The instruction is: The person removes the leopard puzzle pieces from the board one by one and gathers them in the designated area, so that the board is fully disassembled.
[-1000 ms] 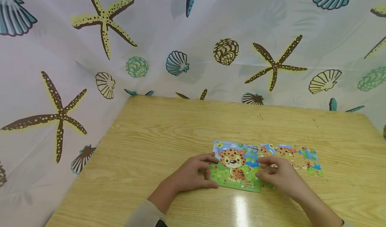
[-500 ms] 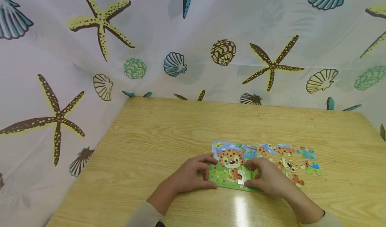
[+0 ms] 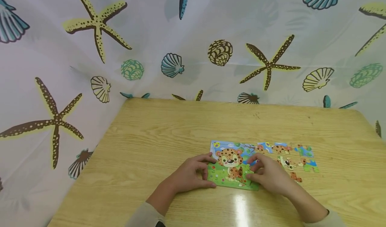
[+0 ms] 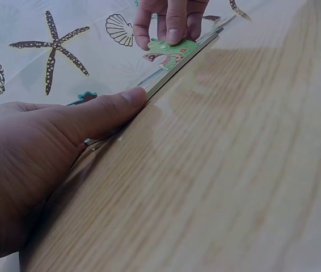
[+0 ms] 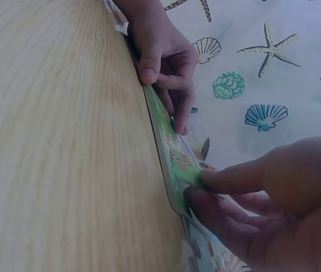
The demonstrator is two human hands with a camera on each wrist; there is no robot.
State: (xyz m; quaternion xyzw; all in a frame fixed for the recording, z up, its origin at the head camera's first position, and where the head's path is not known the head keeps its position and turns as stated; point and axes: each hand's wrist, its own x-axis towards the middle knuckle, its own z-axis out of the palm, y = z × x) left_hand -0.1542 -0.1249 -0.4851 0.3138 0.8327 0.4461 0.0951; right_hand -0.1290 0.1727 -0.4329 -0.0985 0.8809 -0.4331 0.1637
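A jigsaw puzzle [image 3: 226,176] with a spotted leopard cub on green grass lies flat on the table. My left hand [image 3: 191,173] holds its left side, thumb at the near edge and fingertips at the upper left. Over the puzzle's lower right part, my right hand [image 3: 269,173] pinches a green puzzle piece [image 4: 172,52] between thumb and fingers. The left wrist view shows that piece tilted up above the board, with a notch in its side. In the right wrist view, the piece [image 5: 188,171] is close over the board near its corner.
Several loose puzzle pieces [image 3: 310,165] lie on the wooden table [image 3: 163,129] right of the puzzle, some partly hidden behind the right hand. A white curtain [image 3: 193,36] printed with starfish and shells hangs behind and at the left.
My right hand has moved left from the puzzle's right edge, bringing the green puzzle piece over the lower right part and tilting it. My left hand stays on the puzzle's left side.
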